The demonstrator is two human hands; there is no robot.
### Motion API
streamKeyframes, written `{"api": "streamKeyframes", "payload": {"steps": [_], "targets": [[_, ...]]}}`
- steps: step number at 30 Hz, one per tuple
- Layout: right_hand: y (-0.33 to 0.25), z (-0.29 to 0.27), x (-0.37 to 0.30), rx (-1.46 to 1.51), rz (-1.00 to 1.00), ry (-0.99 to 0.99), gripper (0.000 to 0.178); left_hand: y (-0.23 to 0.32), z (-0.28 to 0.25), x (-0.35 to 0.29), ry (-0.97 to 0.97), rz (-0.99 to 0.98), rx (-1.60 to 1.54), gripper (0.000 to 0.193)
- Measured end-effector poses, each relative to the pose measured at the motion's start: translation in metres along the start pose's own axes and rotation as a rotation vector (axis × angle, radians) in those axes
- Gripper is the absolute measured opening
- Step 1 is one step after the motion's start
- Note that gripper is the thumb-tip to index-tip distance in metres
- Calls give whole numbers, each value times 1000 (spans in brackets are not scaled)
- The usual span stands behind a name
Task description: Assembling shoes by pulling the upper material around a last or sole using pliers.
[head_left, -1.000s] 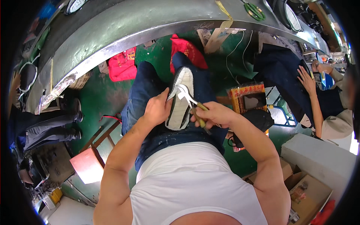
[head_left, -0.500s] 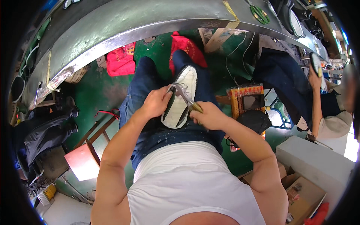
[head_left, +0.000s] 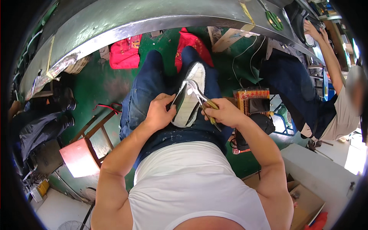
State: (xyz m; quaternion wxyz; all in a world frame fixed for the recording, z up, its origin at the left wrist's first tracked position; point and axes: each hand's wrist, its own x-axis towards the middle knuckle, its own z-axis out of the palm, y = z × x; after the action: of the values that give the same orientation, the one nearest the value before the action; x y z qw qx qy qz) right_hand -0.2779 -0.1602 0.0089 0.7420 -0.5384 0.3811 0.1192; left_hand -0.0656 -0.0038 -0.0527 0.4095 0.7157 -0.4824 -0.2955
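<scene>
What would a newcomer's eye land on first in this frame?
Mid-frame, the shoe lies sole-up on the person's lap, the left hand steadying its side while the right hand works pliers at its edge. A curved grey workbench arcs across the top, with red bags on the green floor beneath it. At right, a seated co-worker reaches up to the bench.

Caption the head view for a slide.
Seated person's left hand steadies a shoe on the lap; right hand grips pliers.
</scene>
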Motion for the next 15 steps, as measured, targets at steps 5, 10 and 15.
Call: {"api": "streamKeyframes", "payload": {"steps": [5,10,15], "targets": [[8,-3,1,-364,-158,124,15,4,-5,-1,-24,-34,-87,31],[-18,-8,-31,-674,-105,14,18,4,4,-8,154,157,-38,16],[-36,-3,-31,-856,-102,-7,19,6,6,-7,169,169,-34,6]]}}
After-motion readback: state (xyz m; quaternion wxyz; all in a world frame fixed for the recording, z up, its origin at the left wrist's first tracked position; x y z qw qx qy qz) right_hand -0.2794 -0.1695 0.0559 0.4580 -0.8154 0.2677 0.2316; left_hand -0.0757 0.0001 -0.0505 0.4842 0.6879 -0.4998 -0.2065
